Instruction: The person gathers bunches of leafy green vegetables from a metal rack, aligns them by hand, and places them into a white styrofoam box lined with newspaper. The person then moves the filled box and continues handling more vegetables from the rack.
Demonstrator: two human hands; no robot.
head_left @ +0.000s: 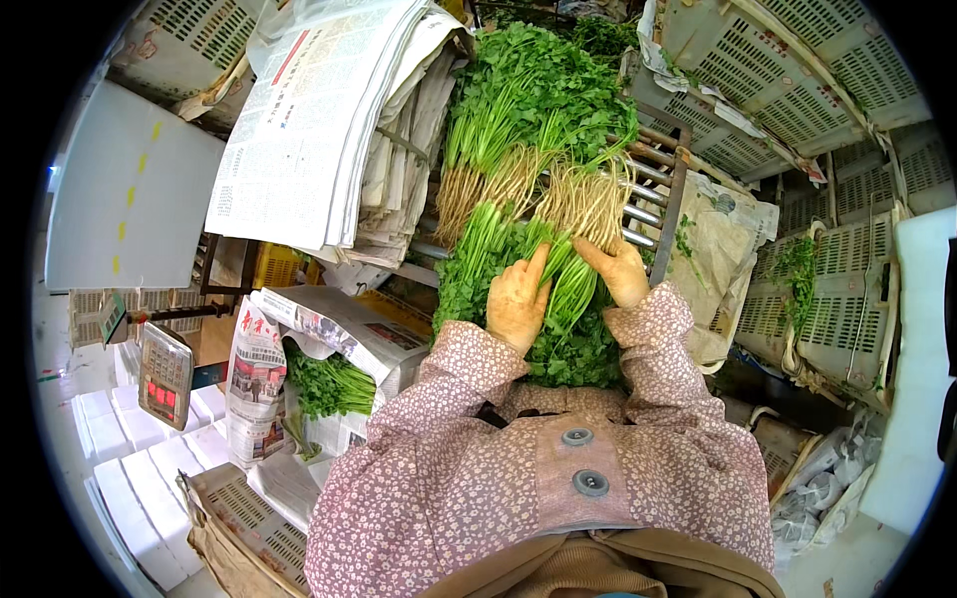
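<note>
Long-stemmed leafy greens with pale roots, like Chinese celery or coriander, lie piled on a metal-barred rack [670, 199]. The far bunch [533, 95] has its leaves pointing away and its roots toward me. A nearer bunch [570, 289] lies the other way round, roots far and leaves close to my body. My left hand [518, 299] grips this bunch's left side, index finger stretched along the stems. My right hand [616, 271] closes on its right side just below the roots, index finger laid across the stems. The undersides of both hands are hidden.
A thick newspaper stack [299, 130] rises left of the greens. Below it, a newspaper-lined container [261, 379] holds more greens. A digital scale display [165, 374] and white foam boxes [150, 478] are farther left. Slatted plastic crates [832, 299] line the right side.
</note>
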